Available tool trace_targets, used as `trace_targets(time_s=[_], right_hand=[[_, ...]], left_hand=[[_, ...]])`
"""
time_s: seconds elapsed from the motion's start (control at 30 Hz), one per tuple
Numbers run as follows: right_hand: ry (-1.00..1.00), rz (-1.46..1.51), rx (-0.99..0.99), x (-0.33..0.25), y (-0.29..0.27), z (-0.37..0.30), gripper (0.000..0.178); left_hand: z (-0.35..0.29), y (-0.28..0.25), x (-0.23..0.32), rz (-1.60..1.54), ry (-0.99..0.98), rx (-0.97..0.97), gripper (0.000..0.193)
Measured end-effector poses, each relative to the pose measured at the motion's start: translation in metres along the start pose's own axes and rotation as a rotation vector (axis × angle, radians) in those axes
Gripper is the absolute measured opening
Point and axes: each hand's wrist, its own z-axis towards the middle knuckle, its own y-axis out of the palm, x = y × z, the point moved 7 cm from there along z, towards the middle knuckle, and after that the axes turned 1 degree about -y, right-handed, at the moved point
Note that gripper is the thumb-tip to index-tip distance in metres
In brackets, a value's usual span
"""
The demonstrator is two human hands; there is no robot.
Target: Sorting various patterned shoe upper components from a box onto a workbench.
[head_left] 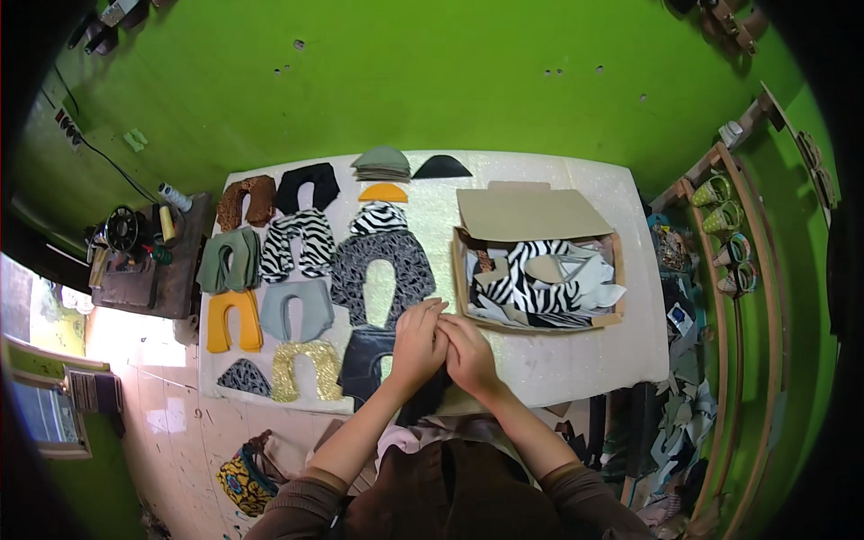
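Head view: grey patterned piece (pixel 355 270) left of left hand (pixel 420 337).

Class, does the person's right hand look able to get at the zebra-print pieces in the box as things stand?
Probably yes: the right hand is close to the cardboard box, whose lid stands open, leaving the zebra-print pieces exposed from above.

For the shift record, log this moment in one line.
left hand, right hand: together; grip contents unclear | leftward: gray patterned piece | rightward: open cardboard box
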Motion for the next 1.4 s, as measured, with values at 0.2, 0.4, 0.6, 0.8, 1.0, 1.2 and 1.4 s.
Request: trace_targets(time_s=[0.2,0.4,0.6,0.8,1.0,1.2,1.4], right_hand=[[-0.023,-0.256,0.038,0.045,-0.073,0.017,0.032],[0.075,-0.579,-0.157,0.095,-0.106,0.011,0.042],[-0.026,-0.341,-0.050,0.084,-0.130,0.024,0.031],[0.188,0.421,0.107,0.093,-0.151,0.043,0.030],[-0.039,0.318,-0.159,0.030,-0.113,0.036,0.030],[0.053,0.299,-0.211,0.061,-0.114,0.028,0.030],[0.023,-0.097,-0.112,0.094,-0.139,0.046,0.023]], left_hand=[[0.017,0.036,0.039,-0.008,-0.010,0.017,0.031],[0.032,0.056,0.065,0.066,0.034,0.006,0.028],[0.028,0.075,0.049,-0.208,-0.100,-0.088,0.027],[0.038,0.077,0.053,-0.396,-0.203,-0.148,0.033],[0.036,0.074,0.040,-0.996,-0.434,-0.001,0.034],[0.055,0.038,0.042,-0.964,-0.268,0.052,0.031],[0.058,0.033,0.035,-0.971,-0.357,0.103,0.028]])
